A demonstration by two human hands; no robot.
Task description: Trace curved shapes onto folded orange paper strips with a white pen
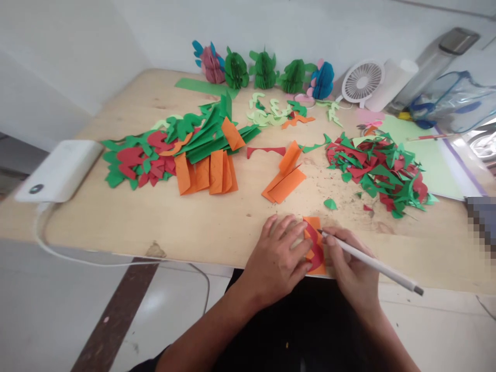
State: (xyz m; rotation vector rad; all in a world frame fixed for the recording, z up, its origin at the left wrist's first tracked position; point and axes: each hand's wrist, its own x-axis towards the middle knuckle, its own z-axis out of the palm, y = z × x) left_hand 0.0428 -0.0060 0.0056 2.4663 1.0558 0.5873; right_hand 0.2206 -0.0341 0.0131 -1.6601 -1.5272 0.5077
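Near the table's front edge lies a folded orange paper point(318, 223) with a red curved paper cut-out point(316, 253) on top. My left hand point(282, 253) rests spread over their left side, its fingers pressing them down. In my right hand point(351, 263) is a white pen point(375, 264) with a dark end, pinched between thumb and fingers. Its tip touches or hovers just over the orange paper beside the red cut-out's edge; I cannot tell which. Beyond my hands are two folded orange papers point(284, 186) and a small green scrap point(330, 204).
Left stand a white power bank point(58, 170) with a cable, green and red cut-outs point(132, 157), and folded orange strips point(201, 174). A scrap pile point(382, 168) lies right. Honeycomb paper figures point(264, 70), a small fan point(363, 82) and a bottle point(434, 67) line the back.
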